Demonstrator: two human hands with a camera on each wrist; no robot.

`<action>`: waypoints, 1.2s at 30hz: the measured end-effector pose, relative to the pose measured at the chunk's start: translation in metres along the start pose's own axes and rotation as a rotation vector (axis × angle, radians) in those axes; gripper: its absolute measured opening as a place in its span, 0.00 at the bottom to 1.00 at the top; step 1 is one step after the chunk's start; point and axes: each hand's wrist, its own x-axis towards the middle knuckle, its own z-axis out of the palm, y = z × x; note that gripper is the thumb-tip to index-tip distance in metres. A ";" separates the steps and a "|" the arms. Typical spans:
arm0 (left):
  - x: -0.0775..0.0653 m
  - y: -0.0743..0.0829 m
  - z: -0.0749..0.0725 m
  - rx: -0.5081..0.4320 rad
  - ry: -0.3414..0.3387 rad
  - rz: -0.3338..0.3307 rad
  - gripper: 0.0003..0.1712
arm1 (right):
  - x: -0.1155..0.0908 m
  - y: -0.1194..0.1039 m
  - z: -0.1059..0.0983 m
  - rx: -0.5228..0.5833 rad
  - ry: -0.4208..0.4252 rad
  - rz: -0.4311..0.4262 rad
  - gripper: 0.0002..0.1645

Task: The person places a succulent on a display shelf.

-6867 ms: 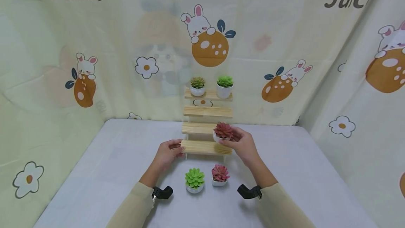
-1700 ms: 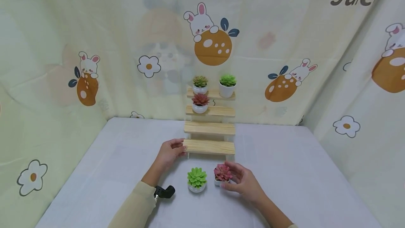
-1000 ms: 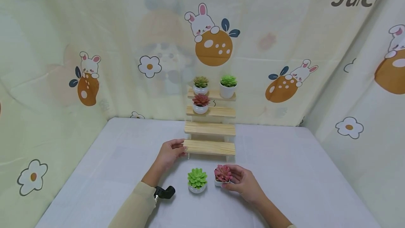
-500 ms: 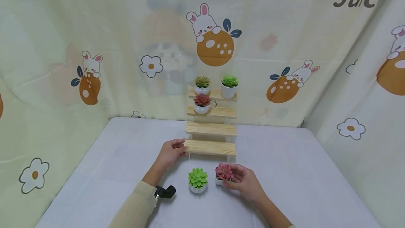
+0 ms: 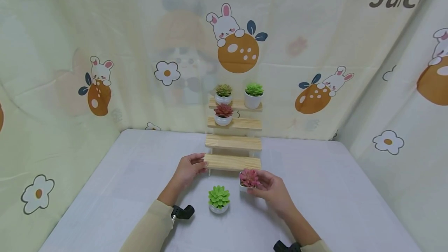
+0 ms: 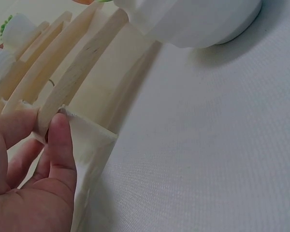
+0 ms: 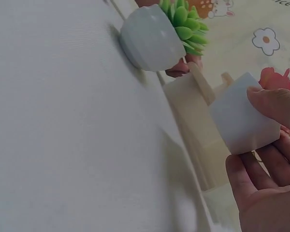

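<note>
My left hand (image 5: 188, 169) pinches the left end of the lowest step of a wooden tiered stand (image 5: 232, 162); in the left wrist view thumb and finger close on the plank (image 6: 77, 67). With my right hand (image 5: 274, 191) I grip a pink succulent in a square white pot (image 5: 248, 179), raised off the table in front of the stand's right side. The right wrist view shows the white pot (image 7: 244, 116) between thumb and fingers. A bright green succulent in a round white pot (image 5: 219, 199) stands on the table between my forearms.
On the top step are an olive-green succulent (image 5: 223, 93) and a green succulent in a taller pot (image 5: 253, 94). A dark red succulent (image 5: 223, 114) sits at the left of the second step down. A printed curtain (image 5: 140, 49) hangs behind the white table (image 5: 147, 189).
The dark red succulent went from my right hand to the second step's left. Then my right hand took the pink succulent and lifted it toward the stand. My left hand stayed at the step.
</note>
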 end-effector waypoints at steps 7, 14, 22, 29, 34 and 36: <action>0.001 -0.001 0.000 0.004 0.001 0.006 0.23 | 0.009 -0.008 -0.005 -0.016 0.018 -0.015 0.41; 0.002 -0.002 -0.001 -0.001 -0.010 0.006 0.23 | 0.018 -0.018 -0.007 -0.049 0.035 -0.037 0.40; 0.000 0.000 0.000 0.023 0.005 -0.004 0.23 | 0.031 -0.030 -0.011 -0.066 0.044 -0.040 0.40; 0.000 0.001 0.000 0.030 0.004 -0.007 0.24 | 0.044 -0.045 -0.016 -0.107 0.080 -0.030 0.39; -0.001 0.000 -0.001 0.028 -0.004 0.004 0.24 | 0.056 -0.052 -0.021 -0.088 0.087 -0.054 0.39; -0.001 0.000 -0.001 0.032 -0.003 -0.001 0.24 | 0.060 -0.055 -0.023 -0.079 0.084 -0.064 0.40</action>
